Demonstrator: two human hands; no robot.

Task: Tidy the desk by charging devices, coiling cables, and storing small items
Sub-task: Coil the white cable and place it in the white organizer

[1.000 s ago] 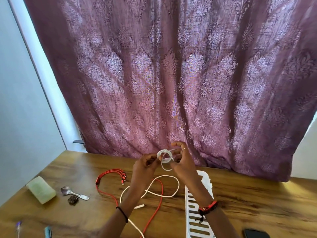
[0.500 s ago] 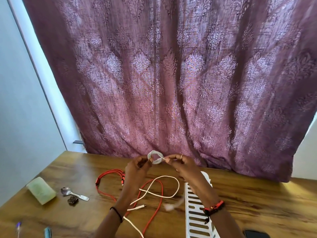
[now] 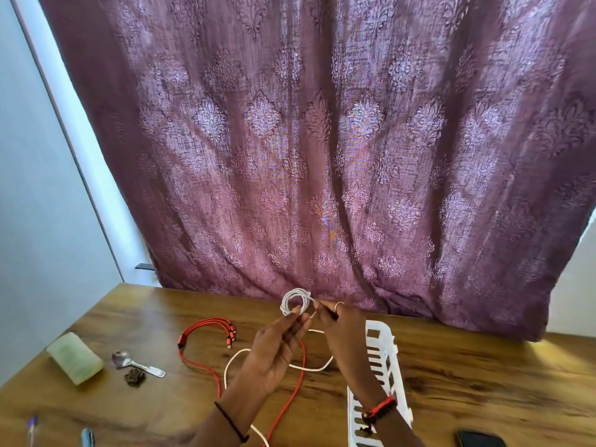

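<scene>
A small coil of white cable (image 3: 295,301) is held up above the wooden desk (image 3: 483,375), in front of the curtain. My left hand (image 3: 277,353) is palm-up, and its fingertips pinch the coil's lower edge. My right hand (image 3: 342,327), with a ring on one finger, pinches the cable's loose end just right of the coil. A second white cable (image 3: 322,367) lies in a loose loop on the desk under my hands, crossing a red multi-plug cable (image 3: 193,333). A white slotted basket (image 3: 383,350) lies below my right wrist.
At the left lie a pale green case (image 3: 74,358), a metal spoon (image 3: 135,364) and a small dark item (image 3: 134,379). Two pens (image 3: 87,437) sit at the near left edge. A dark phone (image 3: 480,441) is at the near right. A purple curtain (image 3: 322,156) hangs behind the desk.
The coil has shifted slightly left and down. My left hand has turned palm-up with its fingers straighter. My right hand now holds only the loose end beside the coil.
</scene>
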